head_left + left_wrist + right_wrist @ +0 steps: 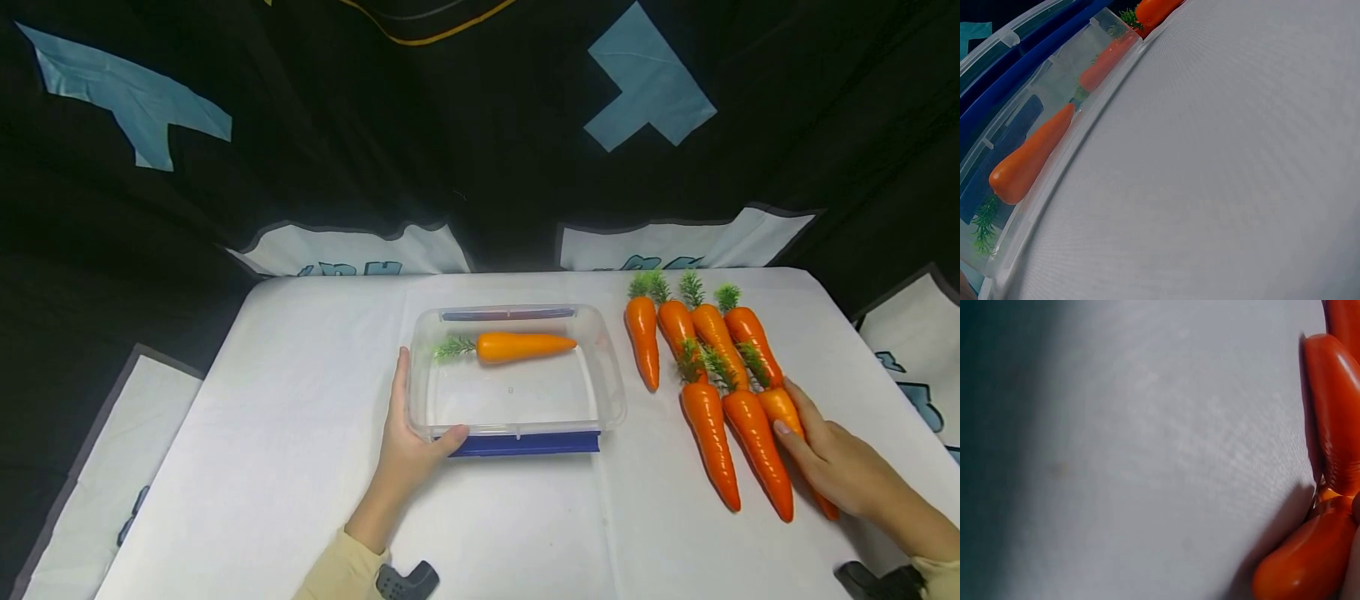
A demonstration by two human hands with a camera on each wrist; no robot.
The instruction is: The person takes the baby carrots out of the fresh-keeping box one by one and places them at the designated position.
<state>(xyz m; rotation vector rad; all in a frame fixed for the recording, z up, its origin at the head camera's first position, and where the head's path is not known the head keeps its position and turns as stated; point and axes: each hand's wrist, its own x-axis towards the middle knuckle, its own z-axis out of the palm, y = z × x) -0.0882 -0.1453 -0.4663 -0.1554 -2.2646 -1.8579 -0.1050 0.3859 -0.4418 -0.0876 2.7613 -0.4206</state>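
Note:
A clear plastic food container [517, 404] with blue latches stands on the table, its long side toward me. One orange toy carrot [521, 347] with a green top lies inside, tip to the right. My left hand [408, 450] grips the container's front left corner, thumb over the rim and fingers along the side. At the right, my right hand [843, 467] holds the nearest right carrot [780, 407] between thumb and fingers; the hand covers its middle. In the right wrist view an orange carrot [1307, 562] shows beside the edge of the hand.
Several more toy carrots lie in two rows at the right, among them a separate far left one [642, 342] and a front one [710, 442]. White cloth covers the table [300, 400]. A dark curtain [390, 150] hangs behind it.

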